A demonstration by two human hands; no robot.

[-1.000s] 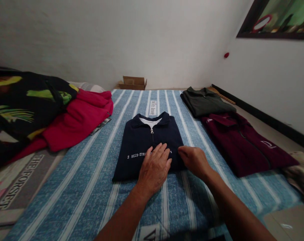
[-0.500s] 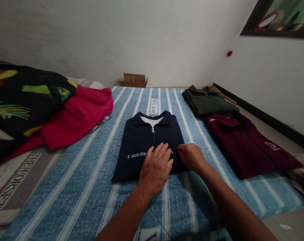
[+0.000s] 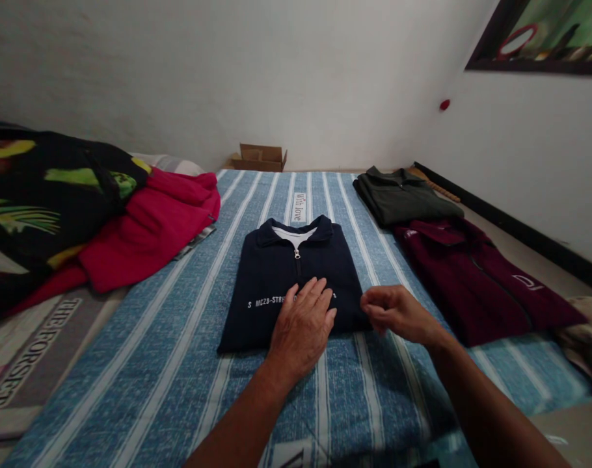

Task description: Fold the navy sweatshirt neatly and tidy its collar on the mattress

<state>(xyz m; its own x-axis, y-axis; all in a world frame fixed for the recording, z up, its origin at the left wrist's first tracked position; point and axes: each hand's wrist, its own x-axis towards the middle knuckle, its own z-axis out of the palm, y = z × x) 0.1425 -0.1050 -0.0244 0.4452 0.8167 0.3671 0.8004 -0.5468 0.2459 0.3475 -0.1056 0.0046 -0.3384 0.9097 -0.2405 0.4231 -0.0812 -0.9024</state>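
Note:
A folded navy zip-collar top (image 3: 271,273) with a white inner neck and white lettering lies on a blue striped bedsheet (image 3: 179,338). My left hand (image 3: 303,328) rests flat on its lower front, fingers stretched out and covering part of the lettering. At the top's lower right edge is my right hand (image 3: 391,312), its fingers curled in a pinch on the cloth there. Its palm side is partly hidden.
To the right lie a folded maroon zip top (image 3: 481,286) and a folded dark green garment (image 3: 408,198). A pink garment (image 3: 154,234) and a black patterned one (image 3: 47,208) are heaped on the left. A cardboard box (image 3: 261,158) stands by the wall.
My right hand has moved a little to the right and toward me, from the top's right side to its lower right edge. My left hand has stayed in place.

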